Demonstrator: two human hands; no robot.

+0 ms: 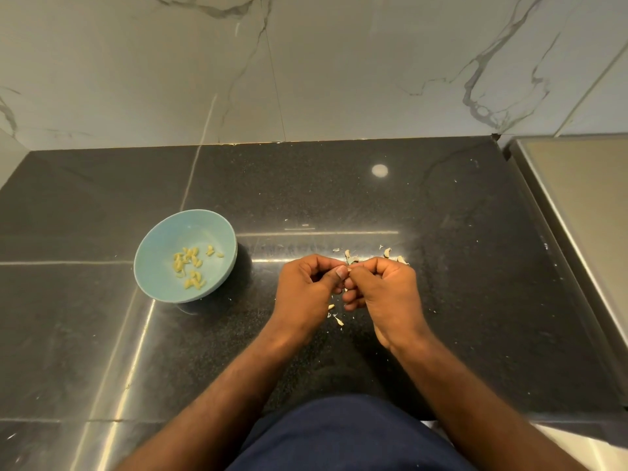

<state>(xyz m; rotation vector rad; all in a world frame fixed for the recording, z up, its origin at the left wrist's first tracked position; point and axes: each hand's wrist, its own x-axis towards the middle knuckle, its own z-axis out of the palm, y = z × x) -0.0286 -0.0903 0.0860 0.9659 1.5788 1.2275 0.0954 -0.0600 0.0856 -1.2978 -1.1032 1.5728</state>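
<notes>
My left hand and my right hand meet over the black counter, fingers curled, thumbs and fingertips pinching one small pale garlic clove between them; most of the clove is hidden. Several unpeeled cloves lie just beyond my hands. Bits of papery skin are scattered below my hands. A light blue bowl to the left holds several peeled yellowish cloves.
The black granite counter meets a marble-patterned wall at the back. A steel surface borders the counter on the right. My dark blue clothing shows at the near edge.
</notes>
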